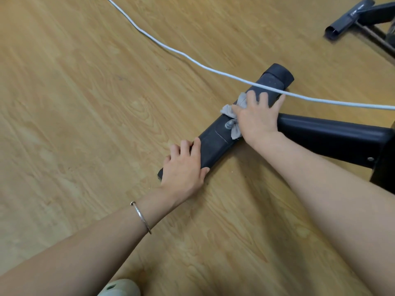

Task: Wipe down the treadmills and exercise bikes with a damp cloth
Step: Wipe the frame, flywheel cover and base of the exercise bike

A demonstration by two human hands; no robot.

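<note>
While we crouched over the wooden floor (74, 103), we were on the low part of an exercise bike: its dark stabiliser bar (215, 144), lying flat on the boards. Our right hand (256, 118) lay spread, fingers apart and fairly straight, pressing the grey cloth (227, 110) onto the top of the bar just where the frame beam (331, 137) joins it. Bits of cloth stuck out from under the palm, one beside the bolt (228, 124). Our left hand (184, 167) held the near end of the bar, fingers curled over its far edge and thumb along the near side, steadying it. A white cable (171, 48) crossed just above the bar's far end, close over the right fingertips.

We judged the wipe to be mid-bar, with both ends not yet done. The next stroke called for sliding the cloth along the bar towards the far cap, passing under the cable without snagging it, then working round the bolt.
</note>
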